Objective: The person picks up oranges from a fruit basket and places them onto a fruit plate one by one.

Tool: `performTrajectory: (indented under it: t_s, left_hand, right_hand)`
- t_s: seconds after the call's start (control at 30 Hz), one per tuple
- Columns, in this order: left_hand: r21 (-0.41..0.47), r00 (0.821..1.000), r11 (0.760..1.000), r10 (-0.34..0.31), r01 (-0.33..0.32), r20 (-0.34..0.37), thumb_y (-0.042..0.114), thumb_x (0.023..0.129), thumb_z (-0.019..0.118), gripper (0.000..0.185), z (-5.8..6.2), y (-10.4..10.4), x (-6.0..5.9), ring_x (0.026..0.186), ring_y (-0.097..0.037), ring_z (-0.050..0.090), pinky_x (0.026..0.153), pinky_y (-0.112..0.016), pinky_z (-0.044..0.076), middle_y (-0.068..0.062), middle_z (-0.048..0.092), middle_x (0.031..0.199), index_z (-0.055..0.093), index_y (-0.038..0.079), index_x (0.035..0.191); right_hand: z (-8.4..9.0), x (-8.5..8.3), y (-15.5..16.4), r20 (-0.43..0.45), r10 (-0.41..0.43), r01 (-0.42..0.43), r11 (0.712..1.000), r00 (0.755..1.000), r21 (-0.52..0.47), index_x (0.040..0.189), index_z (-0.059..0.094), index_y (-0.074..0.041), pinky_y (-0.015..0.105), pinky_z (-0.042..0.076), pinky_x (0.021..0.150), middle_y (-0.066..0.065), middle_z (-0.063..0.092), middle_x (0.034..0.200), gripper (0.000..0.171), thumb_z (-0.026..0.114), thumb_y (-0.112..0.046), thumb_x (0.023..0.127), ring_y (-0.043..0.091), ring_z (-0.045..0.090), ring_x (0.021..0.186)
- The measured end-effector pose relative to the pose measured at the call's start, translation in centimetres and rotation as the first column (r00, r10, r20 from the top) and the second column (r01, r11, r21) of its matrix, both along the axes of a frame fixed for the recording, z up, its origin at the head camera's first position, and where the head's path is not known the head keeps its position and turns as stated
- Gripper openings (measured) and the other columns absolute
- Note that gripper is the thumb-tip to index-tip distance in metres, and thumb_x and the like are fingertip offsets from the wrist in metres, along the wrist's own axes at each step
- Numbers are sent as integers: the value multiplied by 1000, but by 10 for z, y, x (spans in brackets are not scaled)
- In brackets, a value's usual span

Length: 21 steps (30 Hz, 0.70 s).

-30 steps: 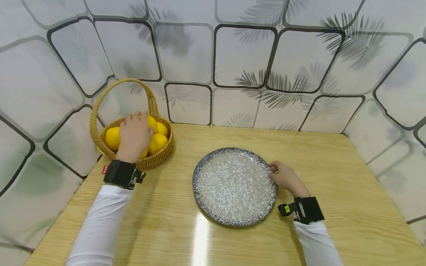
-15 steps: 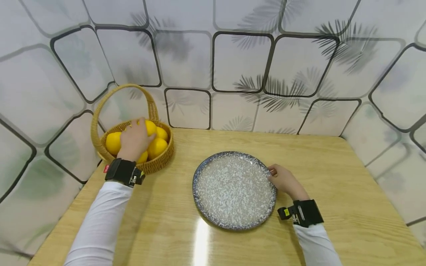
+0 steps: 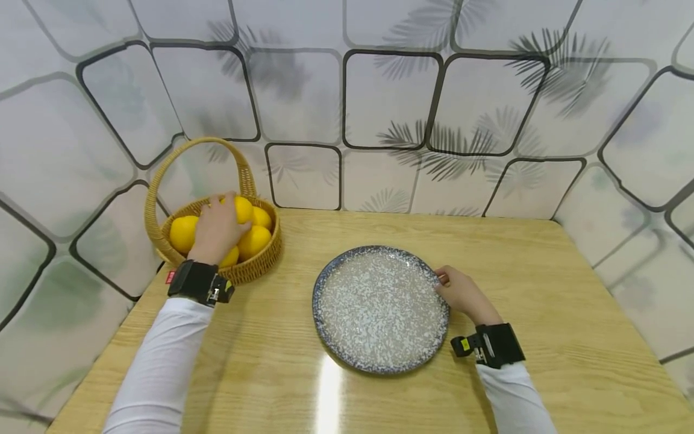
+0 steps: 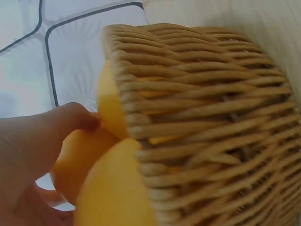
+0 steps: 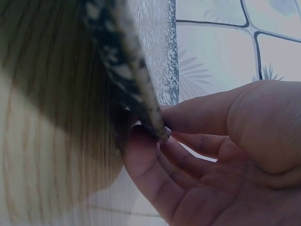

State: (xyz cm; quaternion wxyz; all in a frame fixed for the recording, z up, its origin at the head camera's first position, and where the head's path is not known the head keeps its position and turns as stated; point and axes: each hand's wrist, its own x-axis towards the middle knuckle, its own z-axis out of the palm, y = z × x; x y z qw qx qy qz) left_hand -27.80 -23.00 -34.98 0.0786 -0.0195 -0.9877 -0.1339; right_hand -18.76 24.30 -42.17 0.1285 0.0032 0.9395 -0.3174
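A wicker basket (image 3: 252, 268) with a tall arched handle stands at the left, holding several smooth yellow lemon-like fruits (image 3: 255, 242). My left hand (image 3: 217, 229) reaches into it from above and grips one of these fruits (image 4: 82, 157); in the left wrist view the thumb lies on it and other fingers curl behind. A large round speckled plate (image 3: 382, 310) with a dark blue rim lies mid-table. My right hand (image 3: 463, 294) pinches its right edge. In the right wrist view, the thumb (image 5: 202, 113) is on the upper side and fingertips are under the rim.
The light wooden table (image 3: 564, 313) carries both basket and plate. Patterned walls (image 3: 390, 96) enclose it at the back and sides. A small red tag (image 3: 170, 277) shows beside the basket's lower left.
The head view has tilted a little, shifting everything slightly. The left hand's fingers have curled further around the fruit in the basket. The right hand stays at the plate's edge.
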Motion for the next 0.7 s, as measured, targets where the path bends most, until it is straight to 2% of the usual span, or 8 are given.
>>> performTrajectory:
  t_s: [0.23, 0.37, 0.57, 0.7]
  left_hand:
    - [-1, 996, 999, -36, 36, -77, 26, 91, 71, 76, -3, -2, 5, 126, -64, 40, 100, -70, 44, -42, 36, 145, 36, -2, 152]
    - [4, 989, 997, -81, 82, -124, 26, 89, 75, 77, -3, 4, 7, 127, -61, 42, 100, -70, 43, -37, 37, 148, 38, 1, 151]
    - [28, 967, 985, -160, 169, -198, 23, 86, 75, 72, 0, 31, 15, 128, -56, 46, 95, -66, 50, -33, 41, 148, 43, 4, 147]
    - [35, 951, 970, -229, 241, -210, 22, 84, 78, 71, 2, 55, 21, 123, -53, 50, 96, -63, 51, -31, 43, 145, 44, 5, 144]
  right_hand:
    - [-1, -1, -1, 9, -3, 3, 1000, 1000, -18, 141, 47, 10, 48, 54, 88, 33, 58, 129, 44, 52, -9, 101, 43, 59, 115]
    - [-1, -1, 0, 14, -1, 1, 1000, 1000, -17, 141, 47, 10, 48, 54, 89, 33, 57, 130, 44, 52, -9, 101, 44, 58, 116]
    - [1, 0, 1, 22, 1, 0, 1000, 1000, -22, 142, 46, 10, 49, 54, 90, 34, 57, 131, 44, 52, -9, 102, 44, 58, 117]
    - [1, -1, 1, 22, -4, 5, 1000, 1000, -18, 141, 47, 9, 49, 54, 89, 34, 57, 131, 44, 51, -9, 102, 44, 59, 117]
